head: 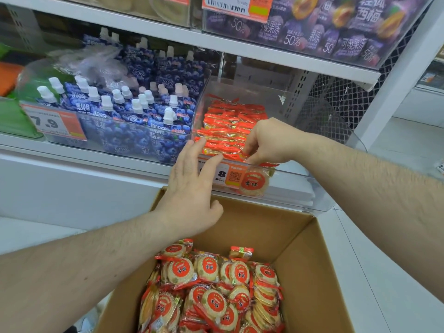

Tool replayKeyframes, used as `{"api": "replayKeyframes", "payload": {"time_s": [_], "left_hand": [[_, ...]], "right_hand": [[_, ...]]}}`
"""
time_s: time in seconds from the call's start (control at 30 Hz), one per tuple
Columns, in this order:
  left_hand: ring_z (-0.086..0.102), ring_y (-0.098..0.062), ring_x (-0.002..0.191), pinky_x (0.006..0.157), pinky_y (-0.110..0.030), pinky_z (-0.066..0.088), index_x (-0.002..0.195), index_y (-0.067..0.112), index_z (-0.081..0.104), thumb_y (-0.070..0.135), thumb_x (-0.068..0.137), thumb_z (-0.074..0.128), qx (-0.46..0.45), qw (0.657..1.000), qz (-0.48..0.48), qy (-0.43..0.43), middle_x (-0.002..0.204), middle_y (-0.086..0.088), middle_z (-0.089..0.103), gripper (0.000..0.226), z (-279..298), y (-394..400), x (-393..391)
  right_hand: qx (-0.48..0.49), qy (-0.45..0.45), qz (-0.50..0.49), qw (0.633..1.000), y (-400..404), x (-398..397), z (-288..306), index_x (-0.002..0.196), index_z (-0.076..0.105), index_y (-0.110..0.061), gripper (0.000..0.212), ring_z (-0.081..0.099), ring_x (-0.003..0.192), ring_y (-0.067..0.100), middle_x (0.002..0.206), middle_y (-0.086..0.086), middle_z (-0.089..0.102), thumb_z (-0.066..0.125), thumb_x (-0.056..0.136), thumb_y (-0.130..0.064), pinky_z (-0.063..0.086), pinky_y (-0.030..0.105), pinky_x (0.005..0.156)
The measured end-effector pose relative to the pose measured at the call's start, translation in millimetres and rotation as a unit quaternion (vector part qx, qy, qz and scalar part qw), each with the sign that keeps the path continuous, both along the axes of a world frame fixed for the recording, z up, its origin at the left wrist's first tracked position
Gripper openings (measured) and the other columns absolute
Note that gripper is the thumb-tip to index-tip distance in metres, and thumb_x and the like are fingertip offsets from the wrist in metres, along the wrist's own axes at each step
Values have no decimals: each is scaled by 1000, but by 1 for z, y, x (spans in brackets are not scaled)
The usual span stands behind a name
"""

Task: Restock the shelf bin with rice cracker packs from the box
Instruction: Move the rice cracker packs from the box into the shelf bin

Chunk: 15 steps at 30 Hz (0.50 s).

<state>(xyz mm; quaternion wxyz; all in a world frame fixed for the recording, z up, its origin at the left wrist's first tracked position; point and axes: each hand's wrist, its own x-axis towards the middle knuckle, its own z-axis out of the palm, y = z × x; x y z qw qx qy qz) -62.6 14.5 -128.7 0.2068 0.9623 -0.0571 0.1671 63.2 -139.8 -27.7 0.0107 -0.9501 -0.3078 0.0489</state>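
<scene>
Head view: I judge the restock partly done. The clear shelf bin (283, 186) holds rows of rice cracker packs (230, 126) at its left, with room left at 3 o'clock, and the cardboard box (310, 260) below is well stocked. My right hand (266, 140) pinches a pack at the bin's front rim; my left hand (192, 186) is spread wide, fingertips against the bin's front.

Blueberry jelly pouches (125, 109) with white caps filled the neighbouring clear bin, orange price tag (56, 122) at its front. Purple jelly packs (336, 27) sat on the shelf above.
</scene>
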Motion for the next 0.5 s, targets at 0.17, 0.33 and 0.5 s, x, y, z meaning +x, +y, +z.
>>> {"api": "replayKeyframes", "payload": {"time_s": [0.17,0.33,0.5], "left_hand": [[-24,-15,144,116,-37,-8,151,25,17,26,80,63,-6,1000,-6,-4,153,8,-21,84,0,-1,0],[19,-28,139,115,-43,15,136,19,37,23,71,63,-12,993,-40,-112,145,-4,19,70,-3,2,-2],[52,-12,94,85,-30,36,109,26,50,25,74,58,-36,990,-133,-15,96,15,52,35,-2,-6,-7]], "right_hand": [[31,15,-10,999,-6,-4,0,105,77,-18,25,58,75,-3,89,-11,69,79,81,-26,48,14,72],[115,-89,-54,988,-20,-23,-12,117,71,-18,36,64,101,15,111,-1,71,75,84,-31,50,31,92],[336,-351,109,867,-16,-71,-68,76,68,-7,7,60,70,28,73,7,65,63,77,-12,47,37,67]]}}
